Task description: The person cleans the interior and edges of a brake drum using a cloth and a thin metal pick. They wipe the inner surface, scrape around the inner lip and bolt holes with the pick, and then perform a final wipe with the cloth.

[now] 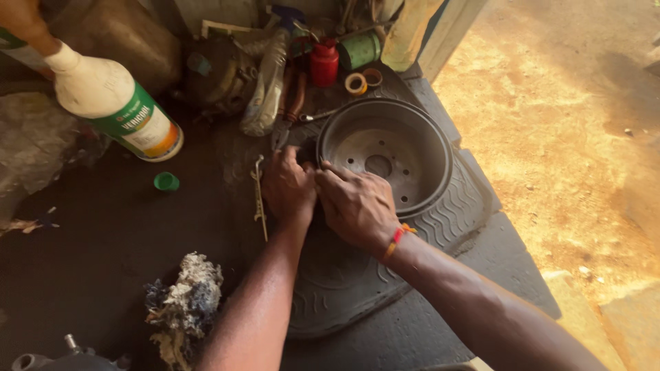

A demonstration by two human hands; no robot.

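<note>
- a rough, open-sided vehicle repair workshop, with the work done low on the ground.
- a metal brake drum (385, 154) lies open side up on a ribbed rubber car mat (454, 206), right of centre.
- the dark floor (117, 233) is stained black with oil and grime.
- at the far side lies a clutter of greasy parts, a red can (324, 63), a green can (359, 49) and rolls of tape (356, 83).
- a thin metal tool (259, 196) lies on the floor left of the mat.
- a wad of dirty cleaning rag (185, 302) sits near, on the left.
- a white bottle with a green label (113, 103) is tipped over at far left, its green cap (166, 181) off beside it.
- to the right, sunlit bare dirt ground (570, 124) starts at the slab's edge.
</note>
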